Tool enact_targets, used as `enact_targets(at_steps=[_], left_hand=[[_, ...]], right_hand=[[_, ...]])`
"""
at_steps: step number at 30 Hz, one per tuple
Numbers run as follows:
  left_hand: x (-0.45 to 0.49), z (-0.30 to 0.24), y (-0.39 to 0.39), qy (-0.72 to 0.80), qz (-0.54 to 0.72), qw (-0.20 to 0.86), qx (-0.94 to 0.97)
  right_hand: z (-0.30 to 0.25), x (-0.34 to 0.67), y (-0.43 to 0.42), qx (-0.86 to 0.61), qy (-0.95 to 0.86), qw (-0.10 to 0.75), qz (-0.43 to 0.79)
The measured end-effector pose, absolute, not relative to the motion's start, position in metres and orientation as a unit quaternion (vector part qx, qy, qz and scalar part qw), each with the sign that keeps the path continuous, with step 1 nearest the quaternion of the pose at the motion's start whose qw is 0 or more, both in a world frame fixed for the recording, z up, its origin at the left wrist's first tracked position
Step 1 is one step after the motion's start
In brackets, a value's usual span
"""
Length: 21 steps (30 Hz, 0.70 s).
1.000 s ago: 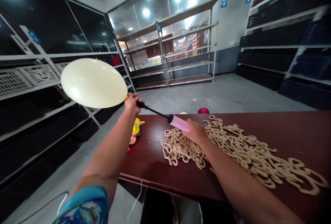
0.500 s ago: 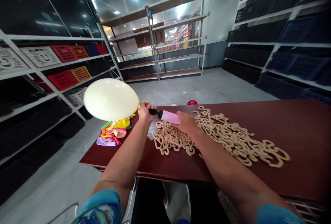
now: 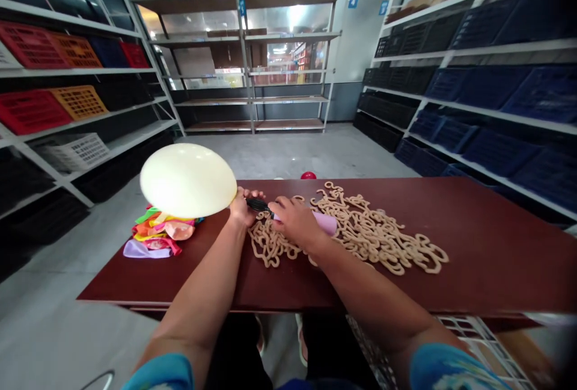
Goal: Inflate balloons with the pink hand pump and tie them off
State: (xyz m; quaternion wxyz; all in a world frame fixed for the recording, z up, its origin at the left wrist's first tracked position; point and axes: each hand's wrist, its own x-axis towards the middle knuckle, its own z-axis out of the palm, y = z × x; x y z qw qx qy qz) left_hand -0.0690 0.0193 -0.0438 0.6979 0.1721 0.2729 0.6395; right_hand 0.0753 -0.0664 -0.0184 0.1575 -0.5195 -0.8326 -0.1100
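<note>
My left hand [image 3: 242, 208] is closed round the neck of a pale yellow inflated balloon [image 3: 188, 179], which sits on the black nozzle of a pink hand pump [image 3: 325, 223]. My right hand [image 3: 295, 222] grips the pump's pink barrel just behind the nozzle. Both hands hover low over the dark red table [image 3: 473, 252], above a heap of beige chain-like links [image 3: 369, 231].
A pile of flat coloured balloons [image 3: 155, 232] lies at the table's left end. A red ball [image 3: 308, 175] shows past the far edge. Metal shelves with crates line both sides and the back wall. A white crate [image 3: 469, 333] stands under the table's right side.
The pump has been pushed in, so my right hand now sits close to my left. The balloon and both hands have dropped lower over the table, and my view has tilted down.
</note>
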Motion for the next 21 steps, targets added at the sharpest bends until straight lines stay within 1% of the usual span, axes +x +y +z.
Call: enact_targets(at_steps=[4, 6, 9, 12, 15, 17, 19, 21], left_hand=[[-0.081, -0.055, 0.028, 0.303, 0.651, 0.679, 0.149], [-0.089, -0.059, 0.033, 0.33, 0.667, 0.65, 0.154], [-0.094, -0.063, 0.035, 0.407, 0.658, 0.603, 0.195], [-0.092, -0.062, 0.031, 0.445, 0.63, 0.586, 0.247], [-0.086, -0.059, 0.026, 0.442, 0.617, 0.586, 0.283], [-0.083, -0.059, 0.023, 0.422, 0.622, 0.592, 0.289], [-0.079, -0.061, 0.021, 0.395, 0.628, 0.601, 0.298], [-0.076, -0.063, 0.019, 0.383, 0.617, 0.609, 0.319]], right_hand=[[-0.012, 0.084, -0.065, -0.527, -0.836, 0.128, -0.09], [-0.01, 0.096, -0.06, -0.552, -0.823, 0.111, -0.074], [-0.014, 0.125, -0.045, -0.647, -0.756, 0.082, -0.055], [-0.025, 0.157, -0.029, -0.752, -0.654, 0.072, -0.043], [-0.033, 0.173, -0.022, -0.782, -0.619, 0.061, -0.019], [-0.035, 0.168, -0.022, -0.767, -0.632, 0.098, -0.056], [-0.032, 0.151, -0.023, -0.709, -0.679, 0.169, -0.09], [-0.027, 0.126, -0.025, -0.617, -0.745, 0.247, -0.053]])
